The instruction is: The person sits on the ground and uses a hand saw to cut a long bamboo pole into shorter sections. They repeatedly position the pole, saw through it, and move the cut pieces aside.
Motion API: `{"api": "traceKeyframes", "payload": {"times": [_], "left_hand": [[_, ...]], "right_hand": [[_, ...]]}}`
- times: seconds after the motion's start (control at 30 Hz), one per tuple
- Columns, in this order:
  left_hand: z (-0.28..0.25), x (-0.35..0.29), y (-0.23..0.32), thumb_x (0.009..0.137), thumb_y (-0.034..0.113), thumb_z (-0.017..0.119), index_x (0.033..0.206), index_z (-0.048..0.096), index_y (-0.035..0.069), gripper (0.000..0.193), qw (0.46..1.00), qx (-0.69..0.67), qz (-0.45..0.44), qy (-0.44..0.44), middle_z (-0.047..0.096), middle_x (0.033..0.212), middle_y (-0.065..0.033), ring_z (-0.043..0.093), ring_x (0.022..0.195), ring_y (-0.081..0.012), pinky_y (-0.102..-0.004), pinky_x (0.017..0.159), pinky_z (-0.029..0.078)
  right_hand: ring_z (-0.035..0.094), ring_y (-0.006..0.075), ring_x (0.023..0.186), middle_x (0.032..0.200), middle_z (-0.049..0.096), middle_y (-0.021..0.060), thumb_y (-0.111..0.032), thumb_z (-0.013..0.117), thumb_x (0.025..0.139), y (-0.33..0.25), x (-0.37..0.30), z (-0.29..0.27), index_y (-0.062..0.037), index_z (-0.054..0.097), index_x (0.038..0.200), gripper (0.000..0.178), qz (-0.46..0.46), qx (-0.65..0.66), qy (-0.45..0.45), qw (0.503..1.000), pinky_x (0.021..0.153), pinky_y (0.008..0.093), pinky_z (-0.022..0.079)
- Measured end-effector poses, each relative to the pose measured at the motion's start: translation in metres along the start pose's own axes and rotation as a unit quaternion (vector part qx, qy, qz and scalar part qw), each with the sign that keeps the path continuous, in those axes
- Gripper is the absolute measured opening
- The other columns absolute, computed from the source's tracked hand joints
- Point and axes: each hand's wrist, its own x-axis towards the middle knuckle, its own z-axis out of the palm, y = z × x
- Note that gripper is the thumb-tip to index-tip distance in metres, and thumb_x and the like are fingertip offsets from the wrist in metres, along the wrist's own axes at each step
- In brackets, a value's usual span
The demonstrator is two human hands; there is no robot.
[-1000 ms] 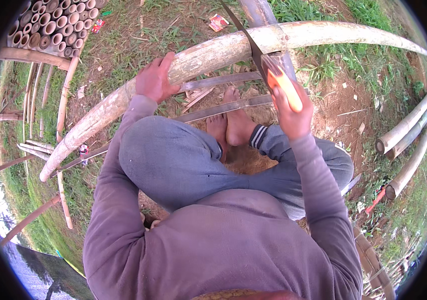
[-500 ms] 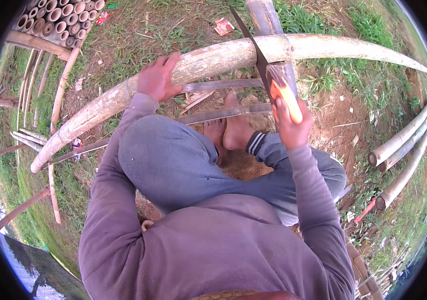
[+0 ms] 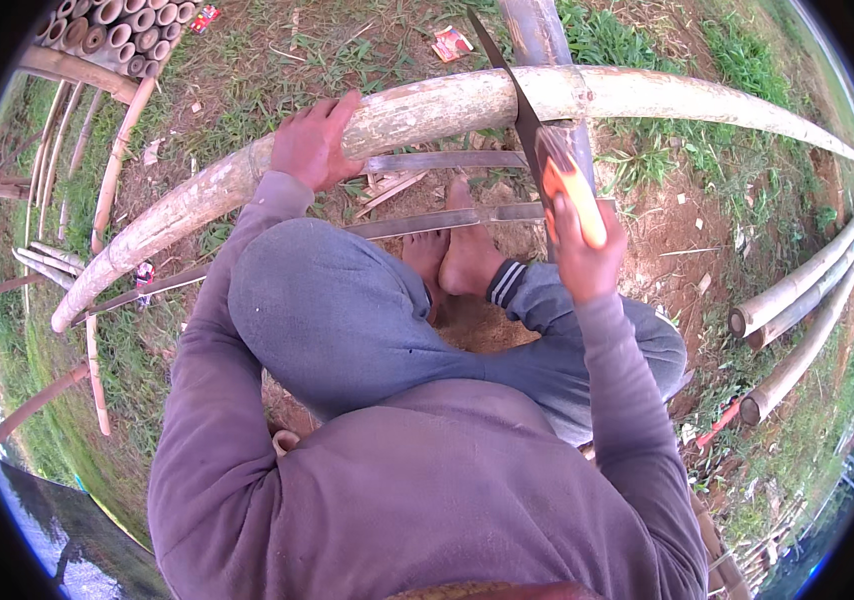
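Observation:
A long pale bamboo pole (image 3: 427, 112) lies crosswise in front of me, its middle resting over a thicker post (image 3: 535, 38) that runs away from me. My left hand (image 3: 313, 145) is wrapped over the pole left of the middle, thumb on the near side. In my right hand (image 3: 585, 252) is the orange handle of a handsaw (image 3: 569, 185), fingers closed round it. The saw's dark blade (image 3: 507, 75) crosses the pole just left of the post, its tip pointing away from me. Whether the teeth have cut in is too small to tell.
Cut bamboo pieces (image 3: 112, 35) are stacked at the far left beside a bamboo frame (image 3: 117, 150). Several poles (image 3: 787, 300) lie at the right, near a red tool (image 3: 722, 422). Flat strips (image 3: 417, 222) lie between the pole and my bare feet (image 3: 467, 255). Grass and chips cover the ground.
The view has shifted slightly. My left hand stays on the pole, and the saw remains across it in nearly the same place, still gripped by my right hand.

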Motion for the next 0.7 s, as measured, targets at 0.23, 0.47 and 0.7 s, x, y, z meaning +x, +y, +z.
{"api": "traceKeyframes", "payload": {"times": [0.23,0.47,0.7], "left_hand": [[-0.011,0.000,-0.006,0.072,0.042,0.094,0.156,0.048,0.025,0.097,1.000,0.005,-0.028,-0.014,0.067,0.138,-0.0123,0.068,0.124,-0.0410,-0.0552,0.107,0.052],[0.002,0.001,-0.007,0.073,0.040,0.092,0.156,0.050,0.023,0.095,1.000,0.006,-0.003,0.005,0.068,0.137,-0.0119,0.069,0.120,-0.0396,-0.0525,0.105,0.054],[-0.012,0.001,-0.001,0.073,0.039,0.091,0.157,0.050,0.023,0.096,0.999,-0.008,-0.020,-0.040,0.068,0.137,-0.0113,0.069,0.120,-0.0393,-0.0511,0.104,0.054]], "right_hand": [[0.059,0.0035,0.059,0.075,0.066,-0.0016,-0.019,0.075,0.105,-0.014,-0.006,-0.007,-0.0004,0.066,0.098,0.022,0.011,0.050,-0.010,0.999,0.050,0.0210,0.044],[0.059,0.0046,0.062,0.077,0.068,0.0022,-0.016,0.071,0.107,0.001,-0.067,-0.042,0.0032,0.068,0.106,0.020,-0.026,-0.021,0.013,0.999,0.053,0.0220,0.046],[0.061,0.0122,0.067,0.074,0.067,0.0083,-0.022,0.080,0.101,-0.015,0.050,0.040,0.0036,0.071,0.100,0.027,0.056,0.031,0.021,0.998,0.062,0.0330,0.050]]}}
